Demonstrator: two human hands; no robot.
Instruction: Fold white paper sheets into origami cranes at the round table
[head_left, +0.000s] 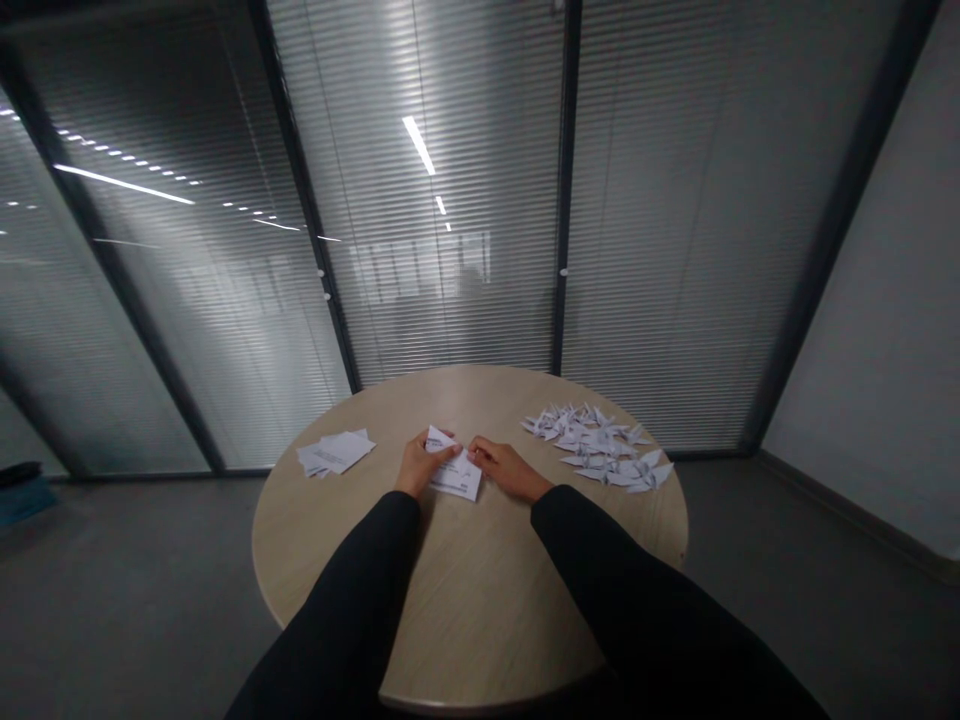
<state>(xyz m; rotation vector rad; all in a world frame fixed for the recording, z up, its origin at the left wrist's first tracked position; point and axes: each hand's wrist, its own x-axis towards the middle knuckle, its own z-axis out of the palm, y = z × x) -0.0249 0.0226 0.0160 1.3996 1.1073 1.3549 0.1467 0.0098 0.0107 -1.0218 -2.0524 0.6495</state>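
Observation:
A white sheet of paper (pixel 459 476) with a folded-up corner lies in the middle of the round wooden table (pixel 450 600). My left hand (pixel 420 465) rests on its left side, fingers closed on the folded flap. At the sheet's right edge my right hand (pixel 506 468) presses down with bent fingers. Both arms wear black sleeves.
A small stack of flat white sheets (pixel 334 452) lies left of my hands. Several folded paper cranes (pixel 600 445) are heaped to the right. Glass walls with blinds (pixel 450 200) stand behind the table, grey floor around it.

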